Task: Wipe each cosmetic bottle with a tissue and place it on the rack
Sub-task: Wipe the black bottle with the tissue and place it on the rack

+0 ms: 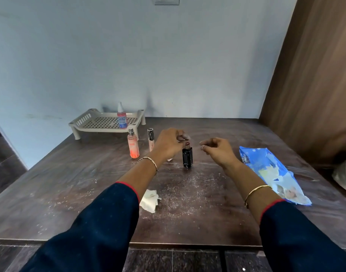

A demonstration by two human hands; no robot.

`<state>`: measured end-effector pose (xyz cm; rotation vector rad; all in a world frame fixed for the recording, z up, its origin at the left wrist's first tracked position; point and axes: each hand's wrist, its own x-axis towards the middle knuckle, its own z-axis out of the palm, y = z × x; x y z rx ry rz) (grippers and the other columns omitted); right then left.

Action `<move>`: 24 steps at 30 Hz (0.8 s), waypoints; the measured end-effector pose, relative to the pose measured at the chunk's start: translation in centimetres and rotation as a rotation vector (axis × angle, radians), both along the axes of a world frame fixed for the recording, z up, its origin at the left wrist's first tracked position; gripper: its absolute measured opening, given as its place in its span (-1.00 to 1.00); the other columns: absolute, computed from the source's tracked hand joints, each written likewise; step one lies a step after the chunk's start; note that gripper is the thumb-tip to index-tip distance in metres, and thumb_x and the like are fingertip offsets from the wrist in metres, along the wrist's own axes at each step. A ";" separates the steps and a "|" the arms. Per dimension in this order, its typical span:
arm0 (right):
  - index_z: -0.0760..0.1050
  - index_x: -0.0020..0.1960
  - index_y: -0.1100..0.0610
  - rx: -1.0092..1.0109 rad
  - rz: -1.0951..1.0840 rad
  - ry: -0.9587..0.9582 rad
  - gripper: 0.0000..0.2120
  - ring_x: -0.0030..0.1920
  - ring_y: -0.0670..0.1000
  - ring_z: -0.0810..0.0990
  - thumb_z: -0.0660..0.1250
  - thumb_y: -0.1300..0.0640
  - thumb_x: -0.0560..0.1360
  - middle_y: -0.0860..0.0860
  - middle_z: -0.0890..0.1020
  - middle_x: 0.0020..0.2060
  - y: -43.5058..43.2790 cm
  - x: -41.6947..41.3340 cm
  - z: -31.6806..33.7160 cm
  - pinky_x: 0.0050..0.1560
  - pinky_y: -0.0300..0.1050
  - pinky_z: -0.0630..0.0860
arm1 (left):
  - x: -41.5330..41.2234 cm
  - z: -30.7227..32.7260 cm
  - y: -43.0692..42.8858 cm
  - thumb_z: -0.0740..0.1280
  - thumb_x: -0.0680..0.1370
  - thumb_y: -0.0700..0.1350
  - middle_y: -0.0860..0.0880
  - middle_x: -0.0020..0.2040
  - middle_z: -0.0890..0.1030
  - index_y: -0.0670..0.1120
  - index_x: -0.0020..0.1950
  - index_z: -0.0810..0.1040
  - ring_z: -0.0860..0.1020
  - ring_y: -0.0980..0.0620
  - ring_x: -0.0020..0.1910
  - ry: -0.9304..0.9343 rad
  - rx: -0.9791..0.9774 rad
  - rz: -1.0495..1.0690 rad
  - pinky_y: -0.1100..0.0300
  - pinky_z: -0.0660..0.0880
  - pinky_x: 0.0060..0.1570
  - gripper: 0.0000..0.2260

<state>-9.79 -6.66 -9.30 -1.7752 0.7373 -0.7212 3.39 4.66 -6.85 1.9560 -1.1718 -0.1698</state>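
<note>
- Head view showed the black bottle standing upright on the desk, in front of the rack and to its right.
- The left hand pinched the small top of the bottle from above. The right hand hung just beside it, fingers loosely curled, holding nothing.
- The bottle looked glossy, like glass or hard plastic: stiff, probably a little heavy for its size, slippery, and breakable if dropped.
- A hold on the flat sides of its body seemed safer than the cap, which might come loose.
- The tissue lay crumpled, well in front of the rack.
- One pink bottle stood on the rack already. An orange spray bottle and a slim tube waited just in front of the rack.
</note>
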 end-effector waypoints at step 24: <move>0.64 -0.15 0.03 -0.275 0.274 0.328 -0.69 -0.20 -0.10 0.60 0.45 -0.22 0.35 -0.10 0.66 -0.25 14.6 2.0 -3.5 -0.16 -0.08 0.54 | 6.1 -0.6 15.8 0.51 0.40 -0.15 -0.11 -0.13 0.70 -0.17 -0.05 0.68 0.61 0.06 -0.20 0.358 -0.179 0.219 0.29 0.52 -0.19 -0.83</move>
